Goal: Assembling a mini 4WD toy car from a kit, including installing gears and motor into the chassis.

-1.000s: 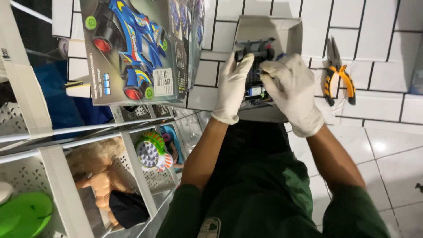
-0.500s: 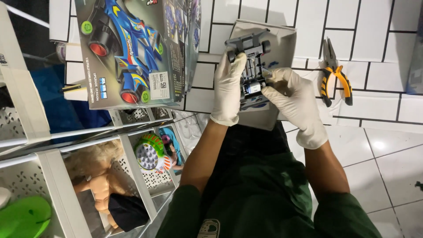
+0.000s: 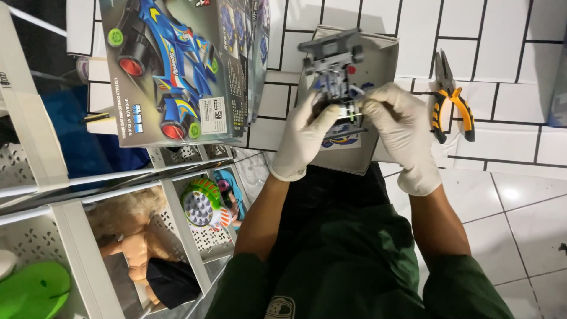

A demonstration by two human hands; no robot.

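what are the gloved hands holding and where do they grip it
Both hold a grey toy car chassis. The left hand and right hand pinch its near end from either side, over an open grey box.

A glossy white tiled floor [image 3: 520,53] carries an open grey cardboard box tray [image 3: 384,65] under both gloved hands, orange-handled cutting pliers [image 3: 450,97] just right of the right hand [image 3: 401,133], and a toy-car box with blue racer artwork [image 3: 183,65] left of the left hand [image 3: 304,139].

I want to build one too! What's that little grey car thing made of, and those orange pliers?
The toy car frame looks like matte grey moulded plastic, with thin ribs and square edges. The pliers seem to have dark metal jaws and rubbery orange-and-black handles. Both gloved hands, left hand and right hand, grip the frame.
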